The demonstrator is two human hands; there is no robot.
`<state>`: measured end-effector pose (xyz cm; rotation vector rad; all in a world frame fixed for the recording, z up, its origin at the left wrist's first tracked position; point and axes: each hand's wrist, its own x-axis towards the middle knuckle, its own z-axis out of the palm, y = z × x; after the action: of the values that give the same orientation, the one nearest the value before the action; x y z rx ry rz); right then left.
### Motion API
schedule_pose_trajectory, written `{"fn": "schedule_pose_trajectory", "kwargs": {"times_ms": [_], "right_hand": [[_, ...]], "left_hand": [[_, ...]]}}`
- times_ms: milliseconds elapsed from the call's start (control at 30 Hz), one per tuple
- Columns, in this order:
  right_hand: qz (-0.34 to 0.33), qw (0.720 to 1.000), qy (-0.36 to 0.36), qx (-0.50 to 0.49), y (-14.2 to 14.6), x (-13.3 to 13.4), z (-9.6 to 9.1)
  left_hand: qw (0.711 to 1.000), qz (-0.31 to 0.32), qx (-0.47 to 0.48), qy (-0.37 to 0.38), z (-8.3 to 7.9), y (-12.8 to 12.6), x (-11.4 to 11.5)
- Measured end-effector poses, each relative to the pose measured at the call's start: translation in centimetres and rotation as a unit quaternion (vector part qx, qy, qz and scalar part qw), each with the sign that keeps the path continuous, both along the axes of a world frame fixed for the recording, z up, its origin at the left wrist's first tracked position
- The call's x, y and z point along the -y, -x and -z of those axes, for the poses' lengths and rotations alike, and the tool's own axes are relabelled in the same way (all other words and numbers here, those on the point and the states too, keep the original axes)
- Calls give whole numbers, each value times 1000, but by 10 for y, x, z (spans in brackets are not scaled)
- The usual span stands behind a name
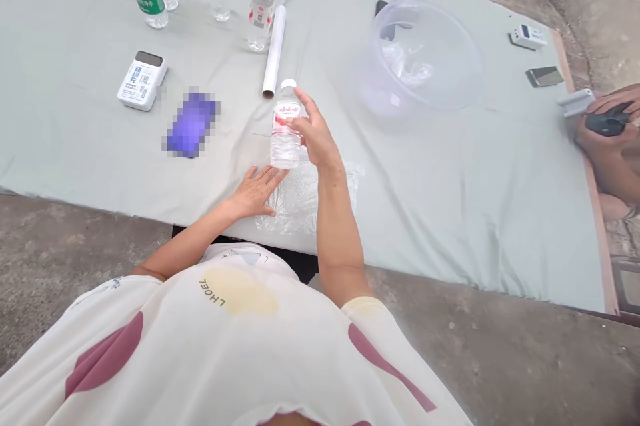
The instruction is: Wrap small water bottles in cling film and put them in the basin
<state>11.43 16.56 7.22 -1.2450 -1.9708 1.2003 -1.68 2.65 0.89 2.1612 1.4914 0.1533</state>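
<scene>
A small clear water bottle (285, 149) with a white cap and a red-and-white label stands in front of me. My right hand (320, 136) holds it from the right, thumb across the label and one finger reaching up beside the cap. Some of the fingers are hidden behind the bottle. My left hand (255, 193) lies flat with fingers spread, its fingertips close to the bottle's base. Under and beside it a crinkled sheet of clear plastic film (300, 203) is spread on the cloth-covered table.
Beyond the bottle lies a white roll (275, 53). Several other water bottles (261, 6) stand at the back. A white device (143, 81) and a blurred purple item (193, 125) lie left. A clear basin (425, 53) is at right; another person's hands (613, 123) hold something dark.
</scene>
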Motion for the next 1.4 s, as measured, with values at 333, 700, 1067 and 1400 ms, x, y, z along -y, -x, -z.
{"fn": "schedule_pose_trajectory", "kwargs": {"times_ms": [333,700,1067,1400], "right_hand": [[75,984,151,-58,-68,107,38],[71,977,35,200,-24,110,32],[104,949,-9,298,-7,113,36],[144,936,-3,321,-4,102,28]], "left_hand": [[992,-20,97,-85,21,6,6],[988,23,90,-121,9,20,17],[976,-205,5,-76,2,21,62],[980,-183,75,-11,-2,6,59]]}}
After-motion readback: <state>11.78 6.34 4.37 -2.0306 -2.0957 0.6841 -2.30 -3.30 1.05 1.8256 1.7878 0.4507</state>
